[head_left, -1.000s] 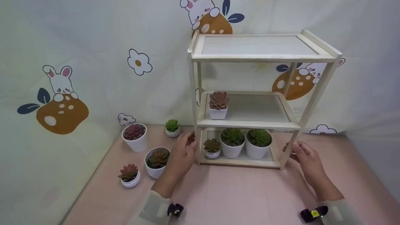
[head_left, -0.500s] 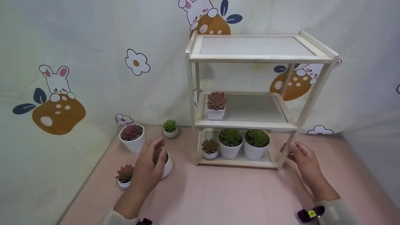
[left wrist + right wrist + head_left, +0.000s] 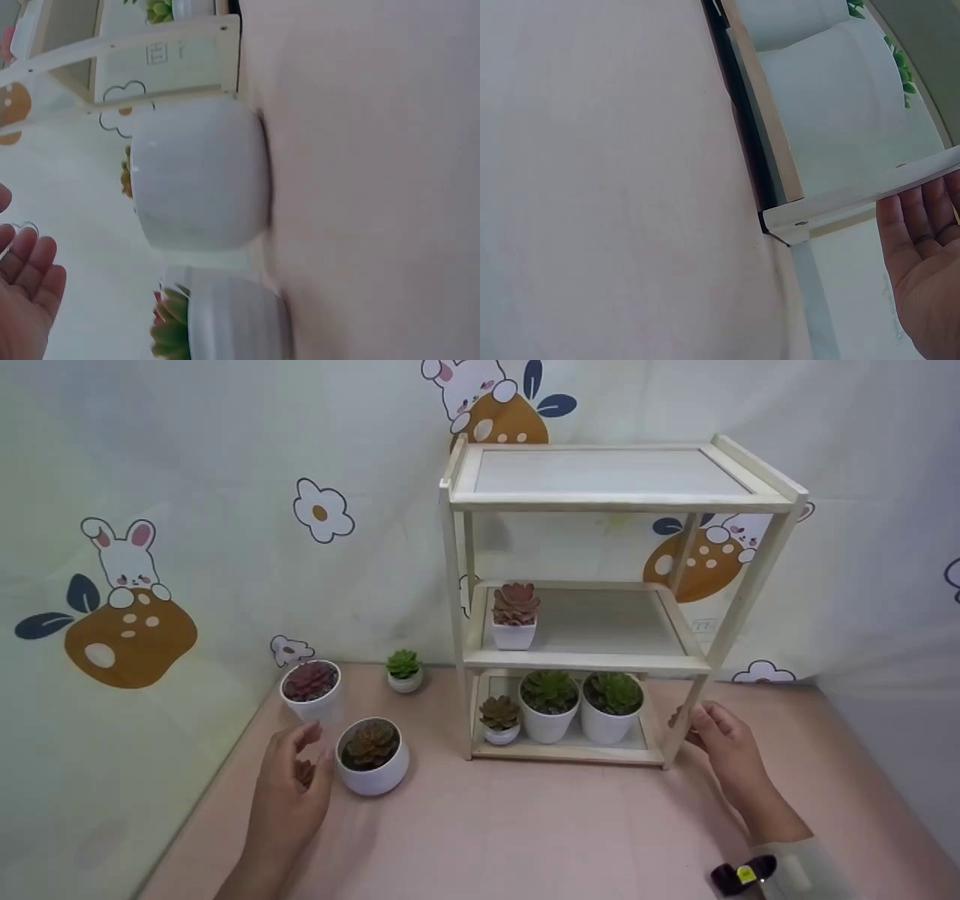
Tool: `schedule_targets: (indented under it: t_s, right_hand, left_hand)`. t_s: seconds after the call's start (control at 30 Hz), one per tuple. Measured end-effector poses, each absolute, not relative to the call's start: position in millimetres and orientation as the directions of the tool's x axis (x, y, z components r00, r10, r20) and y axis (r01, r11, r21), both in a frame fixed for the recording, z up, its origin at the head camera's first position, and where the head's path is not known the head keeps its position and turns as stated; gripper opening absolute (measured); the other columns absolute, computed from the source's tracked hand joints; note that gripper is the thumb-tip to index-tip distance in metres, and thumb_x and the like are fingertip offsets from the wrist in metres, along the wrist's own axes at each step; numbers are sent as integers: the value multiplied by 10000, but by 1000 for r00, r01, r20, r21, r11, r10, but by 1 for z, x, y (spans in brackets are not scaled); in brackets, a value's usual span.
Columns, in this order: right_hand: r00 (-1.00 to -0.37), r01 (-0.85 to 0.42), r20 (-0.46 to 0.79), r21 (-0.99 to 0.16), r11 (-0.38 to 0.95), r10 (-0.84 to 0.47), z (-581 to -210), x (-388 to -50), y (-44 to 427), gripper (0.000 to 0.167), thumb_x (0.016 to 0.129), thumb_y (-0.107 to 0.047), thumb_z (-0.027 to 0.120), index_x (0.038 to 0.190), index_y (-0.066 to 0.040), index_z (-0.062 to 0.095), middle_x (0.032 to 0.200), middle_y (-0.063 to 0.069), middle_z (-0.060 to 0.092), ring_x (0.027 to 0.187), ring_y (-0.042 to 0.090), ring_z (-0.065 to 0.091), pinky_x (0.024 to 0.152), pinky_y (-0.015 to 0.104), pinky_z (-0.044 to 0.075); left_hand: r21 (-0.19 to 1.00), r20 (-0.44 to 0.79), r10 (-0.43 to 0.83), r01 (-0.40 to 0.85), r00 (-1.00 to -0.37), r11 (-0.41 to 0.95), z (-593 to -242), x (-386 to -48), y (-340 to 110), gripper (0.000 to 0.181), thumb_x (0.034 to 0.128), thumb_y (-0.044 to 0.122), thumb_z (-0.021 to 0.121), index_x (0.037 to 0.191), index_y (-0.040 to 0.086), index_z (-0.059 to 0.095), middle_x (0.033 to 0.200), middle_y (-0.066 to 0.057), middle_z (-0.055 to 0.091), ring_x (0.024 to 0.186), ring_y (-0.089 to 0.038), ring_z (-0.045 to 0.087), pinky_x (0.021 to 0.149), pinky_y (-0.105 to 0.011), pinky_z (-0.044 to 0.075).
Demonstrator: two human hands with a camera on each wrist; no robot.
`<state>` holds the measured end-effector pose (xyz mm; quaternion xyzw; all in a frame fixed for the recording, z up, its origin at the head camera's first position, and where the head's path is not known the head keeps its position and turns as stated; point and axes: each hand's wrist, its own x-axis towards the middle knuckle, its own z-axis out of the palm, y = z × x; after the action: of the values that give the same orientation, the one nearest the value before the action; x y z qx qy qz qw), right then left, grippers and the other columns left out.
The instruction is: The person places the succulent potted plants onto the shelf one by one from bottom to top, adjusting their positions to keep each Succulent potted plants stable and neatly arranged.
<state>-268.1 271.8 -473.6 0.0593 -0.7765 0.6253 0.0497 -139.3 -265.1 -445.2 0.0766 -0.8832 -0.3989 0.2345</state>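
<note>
My left hand [image 3: 289, 791] hovers around a small reddish succulent [image 3: 304, 772], mostly hidden behind the fingers in the head view. In the left wrist view its ribbed white pot [image 3: 236, 315] stands on the table, apart from the loosely bent fingers [image 3: 34, 274]. Just right of this hand is a white pot with a brown succulent [image 3: 373, 757]. On the other side, my right hand [image 3: 724, 742] holds the front right leg of a three-tier wooden shelf [image 3: 585, 662], its fingers passing behind the leg.
A burgundy succulent [image 3: 311, 690] and a small green one [image 3: 405, 671] stand at the back left. On the bottom tier are a small brown succulent [image 3: 500, 720] and two green potted ones [image 3: 550, 705]; a pink succulent [image 3: 515, 615] is on the middle tier. A printed cloth [image 3: 225, 585] hangs behind.
My left hand has left the shelf's left side and moved left, past the brown succulent, to the small reddish one. My right hand stays at the shelf leg.
</note>
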Motion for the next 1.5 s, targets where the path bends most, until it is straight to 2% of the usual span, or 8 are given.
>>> schedule_targets:
  t_s: [0.07, 0.13, 0.23, 0.3, 0.43, 0.67, 1.03, 1.5]
  right_hand:
    - [-988, -154, 151, -964, 216, -31, -473, -268, 271, 473, 1099, -395, 489, 1217, 44, 620, 1102, -7, 728, 1058, 31, 688, 931, 173, 575]
    - [-989, -148, 145, -962, 229, -32, -473, -268, 270, 495, 1099, -408, 482, 1225, 52, 613, 1112, -5, 724, 1063, 27, 684, 932, 165, 570]
    - [-989, -146, 141, -961, 236, -35, -472, -268, 270, 529, 1101, -413, 475, 1249, 82, 589, 1121, 5, 720, 1069, 29, 680, 940, 165, 566]
    - [-990, -144, 139, -960, 242, -38, -471, -269, 270, 524, 1102, -418, 470, 1253, 69, 593, 1118, -11, 723, 1073, 27, 679, 944, 162, 563]
    - [-990, -141, 135, -961, 239, -39, -471, -269, 270, 482, 1101, -417, 473, 1239, 22, 614, 1127, -10, 722, 1075, 26, 677, 944, 156, 560]
    - [-988, -154, 150, -966, 208, -32, -472, -269, 270, 451, 1103, -388, 484, 1203, 30, 622, 1100, 5, 720, 1050, 42, 690, 935, 172, 570]
    - [-988, -156, 153, -969, 193, -30, -473, -268, 273, 500, 1103, -389, 477, 1236, 83, 571, 1048, -80, 710, 1045, 24, 678, 944, 165, 561]
    - [-990, -139, 136, -959, 246, -27, -474, -269, 271, 531, 1107, -404, 463, 1255, 97, 559, 1117, -14, 716, 1060, 26, 674, 937, 158, 563]
  left_hand:
    - [767, 300, -365, -5, -881, 642, -449, -138, -272, 456, 1029, 118, 618, 1451, 28, 469, 1411, -131, 494, 1290, -274, 514, 891, -113, 469]
    - [784, 245, -410, -69, -879, 617, -452, -136, -278, 507, 1029, 135, 619, 1484, 27, 426, 1460, -160, 437, 1285, -291, 482, 937, -152, 481]
    - [792, 151, -478, -183, -865, 582, -455, -134, -285, 615, 1023, 182, 635, 1547, 41, 344, 1539, -201, 347, 1354, -352, 416, 1049, -388, 519]
    - [798, 82, -512, -252, -855, 548, -457, -135, -290, 711, 1016, 235, 658, 1587, 45, 281, 1583, -233, 284, 1428, -407, 337, 1108, -562, 465]
    - [805, -42, -545, -351, -837, 477, -460, -138, -299, 869, 985, 327, 707, 1623, 40, 192, 1627, -266, 201, 1508, -448, 219, 1182, -628, 376]
    - [779, -157, -502, -419, -851, 467, -467, -144, -307, 1063, 920, 435, 774, 1632, 3, 114, 1651, -293, 129, 1527, -473, 160, 1238, -654, 277]
    - [734, -238, -413, -441, -879, 516, -479, -150, -314, 1166, 885, 458, 800, 1607, -75, 57, 1618, -375, 108, 1500, -518, 204, 1251, -665, 221]
    - [724, -355, -388, -513, -850, 461, -491, -149, -318, 1093, 897, 399, 818, 1549, -106, 100, 1597, -366, 93, 1497, -523, 177, 1252, -668, 144]
